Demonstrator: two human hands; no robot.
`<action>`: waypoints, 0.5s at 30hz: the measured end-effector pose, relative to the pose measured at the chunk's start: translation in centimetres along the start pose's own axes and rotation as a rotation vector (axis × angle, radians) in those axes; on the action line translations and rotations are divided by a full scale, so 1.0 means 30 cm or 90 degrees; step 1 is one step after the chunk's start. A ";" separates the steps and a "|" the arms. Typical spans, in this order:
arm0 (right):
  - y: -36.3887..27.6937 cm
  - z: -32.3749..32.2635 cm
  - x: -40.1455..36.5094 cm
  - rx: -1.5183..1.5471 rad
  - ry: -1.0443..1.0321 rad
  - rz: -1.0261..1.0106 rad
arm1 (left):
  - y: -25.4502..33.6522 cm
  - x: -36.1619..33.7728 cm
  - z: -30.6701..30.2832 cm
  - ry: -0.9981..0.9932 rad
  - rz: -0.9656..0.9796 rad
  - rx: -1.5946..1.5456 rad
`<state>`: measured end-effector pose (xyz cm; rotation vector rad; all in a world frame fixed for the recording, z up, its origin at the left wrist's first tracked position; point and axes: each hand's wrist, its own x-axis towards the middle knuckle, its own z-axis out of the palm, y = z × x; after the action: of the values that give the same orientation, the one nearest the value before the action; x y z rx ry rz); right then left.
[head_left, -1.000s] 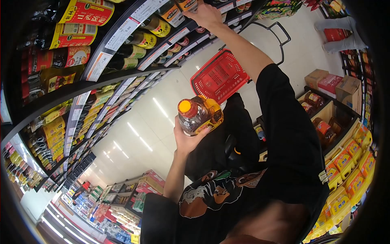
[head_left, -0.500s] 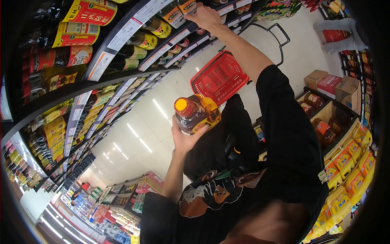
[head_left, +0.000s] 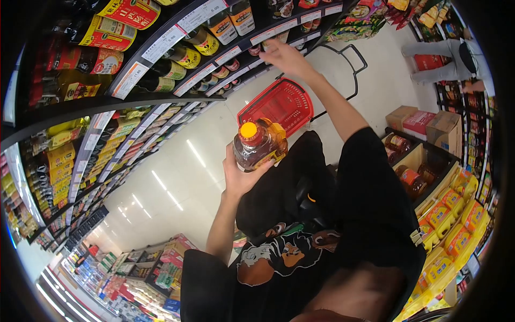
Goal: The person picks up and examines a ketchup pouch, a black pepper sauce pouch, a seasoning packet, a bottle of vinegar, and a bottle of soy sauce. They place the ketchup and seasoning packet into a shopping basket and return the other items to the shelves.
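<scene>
Wrapped around a large bottle of dark liquid (head_left: 259,145) with a yellow cap is my left hand (head_left: 239,173), held in front of my body. A second, amber-coloured part with yellow labels shows behind that bottle. Out over the floor beside the shelf edge, my right hand (head_left: 288,58) has its fingers apart and nothing in them. Near it on the shelf stand bottles with orange and white labels (head_left: 242,19). A red shopping basket (head_left: 279,107) with a black handle sits on the floor beyond the held bottle.
Shelves of sauce bottles with price tags (head_left: 130,80) run along the left. On the right are a bin of large bottles (head_left: 410,181), yellow packages (head_left: 441,214) and cardboard boxes (head_left: 444,129). Another person's legs in grey trousers (head_left: 437,49) show at the upper right.
My right hand has come off the orange-labelled bottle on the shelf and moved right and down, its fingers now spread. The bottle remains in my left hand. The view has shifted slightly.
</scene>
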<state>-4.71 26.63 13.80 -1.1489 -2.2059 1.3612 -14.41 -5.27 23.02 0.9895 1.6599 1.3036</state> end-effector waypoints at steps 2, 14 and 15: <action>-0.015 -0.048 -0.116 0.100 -0.050 -0.024 | 0.015 0.009 0.068 0.014 0.003 -0.021; -0.022 -0.547 -0.464 0.415 -0.317 -0.118 | 0.094 0.128 0.659 0.168 -0.053 -0.151; -0.024 -0.576 -0.461 0.422 -0.337 -0.095 | 0.098 0.133 0.681 0.170 -0.044 -0.140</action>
<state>14.32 26.43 25.13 -0.4053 -1.8116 2.2694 3.11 6.32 22.15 0.6442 1.6850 1.5854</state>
